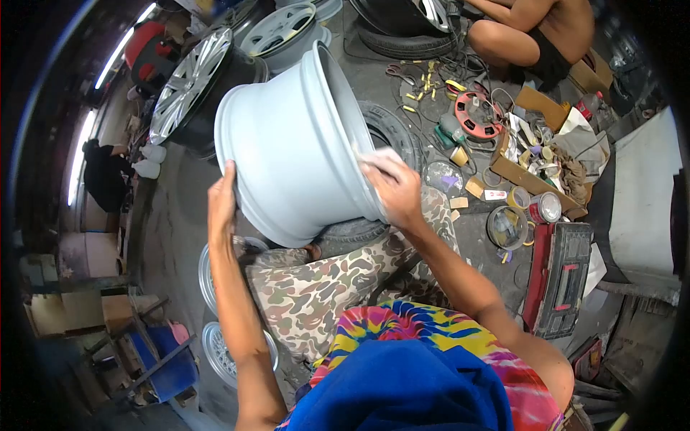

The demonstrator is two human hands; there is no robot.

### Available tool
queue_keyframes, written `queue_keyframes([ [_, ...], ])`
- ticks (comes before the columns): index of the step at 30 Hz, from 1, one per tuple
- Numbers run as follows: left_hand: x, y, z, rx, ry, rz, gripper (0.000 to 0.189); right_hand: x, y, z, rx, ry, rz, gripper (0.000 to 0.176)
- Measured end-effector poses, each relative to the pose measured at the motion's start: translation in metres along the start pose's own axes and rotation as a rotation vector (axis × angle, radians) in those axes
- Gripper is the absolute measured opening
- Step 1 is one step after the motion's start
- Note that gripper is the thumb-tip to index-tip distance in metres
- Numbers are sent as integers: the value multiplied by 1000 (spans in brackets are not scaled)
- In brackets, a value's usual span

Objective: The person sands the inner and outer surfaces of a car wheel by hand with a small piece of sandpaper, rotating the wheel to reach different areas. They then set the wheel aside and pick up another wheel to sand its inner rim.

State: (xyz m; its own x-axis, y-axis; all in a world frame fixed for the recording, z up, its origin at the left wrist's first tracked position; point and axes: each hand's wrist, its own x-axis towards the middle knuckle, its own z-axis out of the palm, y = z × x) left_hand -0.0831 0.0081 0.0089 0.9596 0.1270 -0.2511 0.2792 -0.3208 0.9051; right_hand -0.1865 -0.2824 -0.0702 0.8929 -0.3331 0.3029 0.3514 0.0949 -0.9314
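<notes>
A large light grey wheel rim [287, 144] is tilted on its side above a black tyre [395, 136], in front of my camouflage-clad legs. My left hand [221, 197] grips its left edge, fingers around the lip. At the right edge, my right hand [392, 183] has its fingers closed and slightly blurred against the inner lip; a small pale thing seems to be between them, too smeared to name.
Another person [539, 36] crouches at the top right. More rims [190, 86] stand at the upper left. A red cable reel [478, 115], a cardboard box of supplies [532, 172], tins and a toolbox [560, 280] lie to the right. Smaller rims [219, 352] are at lower left.
</notes>
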Motion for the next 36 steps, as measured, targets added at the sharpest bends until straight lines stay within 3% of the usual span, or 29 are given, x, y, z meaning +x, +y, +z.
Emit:
queue_keyframes([
  [3,28,13,-9,225,136,170,56,64,-3,24,-142,80,-217,18],
  [5,43,29,-8,645,267,359,53,118,12,42,-211,170,-371,18],
  [7,52,44,7,719,299,367,51,157,19,51,-236,184,-341,19],
  [9,74,41,16,854,509,466,53,164,21,51,-268,197,-309,21],
  [11,77,48,18,840,438,363,54,136,11,43,-232,123,-320,17],
  [13,85,38,7,785,395,468,53,88,-2,32,-210,67,-337,18],
  [17,81,35,-1,712,407,461,54,55,-4,39,-166,1,-354,24],
  [21,94,36,-9,691,352,447,56,125,25,71,-196,128,-600,28],
  [25,90,37,-10,704,354,410,58,207,69,78,-391,175,-719,32],
  [30,97,34,-14,636,349,422,59,263,144,76,-492,188,-669,34],
  [33,89,41,-10,577,309,351,58,271,201,67,-592,182,-505,35],
  [36,86,44,-6,607,334,388,57,256,266,43,-870,47,-254,32],
])
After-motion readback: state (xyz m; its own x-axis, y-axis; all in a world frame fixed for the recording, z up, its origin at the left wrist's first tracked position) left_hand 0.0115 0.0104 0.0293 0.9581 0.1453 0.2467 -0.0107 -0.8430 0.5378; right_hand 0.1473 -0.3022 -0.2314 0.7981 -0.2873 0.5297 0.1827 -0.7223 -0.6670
